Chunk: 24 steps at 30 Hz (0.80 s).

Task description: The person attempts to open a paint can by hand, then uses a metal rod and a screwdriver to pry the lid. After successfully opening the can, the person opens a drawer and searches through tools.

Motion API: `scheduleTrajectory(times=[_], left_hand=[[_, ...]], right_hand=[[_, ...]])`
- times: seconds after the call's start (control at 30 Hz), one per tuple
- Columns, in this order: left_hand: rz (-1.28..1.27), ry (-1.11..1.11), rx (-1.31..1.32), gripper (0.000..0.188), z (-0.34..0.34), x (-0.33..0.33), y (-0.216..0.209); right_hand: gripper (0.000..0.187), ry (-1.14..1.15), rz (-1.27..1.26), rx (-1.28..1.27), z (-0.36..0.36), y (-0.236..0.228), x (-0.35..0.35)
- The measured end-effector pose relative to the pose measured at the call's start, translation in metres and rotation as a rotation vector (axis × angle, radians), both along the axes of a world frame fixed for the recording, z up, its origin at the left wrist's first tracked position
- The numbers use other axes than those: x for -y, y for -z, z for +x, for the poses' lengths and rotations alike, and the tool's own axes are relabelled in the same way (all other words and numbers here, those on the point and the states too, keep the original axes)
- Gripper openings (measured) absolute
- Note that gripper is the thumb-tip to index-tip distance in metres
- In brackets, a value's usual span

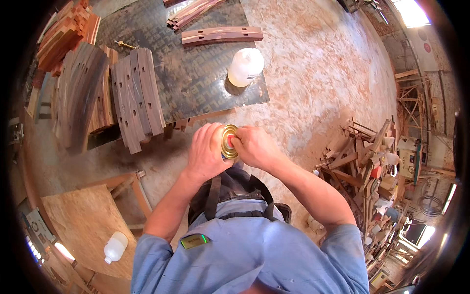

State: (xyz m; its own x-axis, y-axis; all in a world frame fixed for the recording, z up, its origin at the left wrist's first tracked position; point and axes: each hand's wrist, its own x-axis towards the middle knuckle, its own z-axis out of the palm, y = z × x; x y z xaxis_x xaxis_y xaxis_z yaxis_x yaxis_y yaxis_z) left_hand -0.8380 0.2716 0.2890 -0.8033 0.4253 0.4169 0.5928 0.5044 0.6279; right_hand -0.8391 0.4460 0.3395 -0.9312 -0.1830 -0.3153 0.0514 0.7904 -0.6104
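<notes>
In the head view, the left hand (203,151) is clamped around the side of a round gold metal can (227,152), held in front of the body. The right hand (255,146) curls against the can's small red round cap (230,140); whether it grips cannot be told. Beyond, a dark flat-topped bench (183,73) carries a translucent white plastic jug (245,67) and curved, slotted brown wooden pieces (138,95).
</notes>
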Motion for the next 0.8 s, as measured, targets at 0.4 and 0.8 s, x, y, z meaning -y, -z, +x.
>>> scheduleTrajectory(times=[0.4, 0.8], left_hand=[[-0.075, -0.106, -0.126, 0.079, -0.007, 0.001, 0.033], [-0.106, -0.112, -0.069, 0.073, -0.032, 0.004, 0.024]], right_hand=[[0.033, 0.134, -0.077, 0.154, -0.019, 0.032, 0.008], [0.017, 0.36, -0.306, 0.04, -0.025, 0.052, 0.027]])
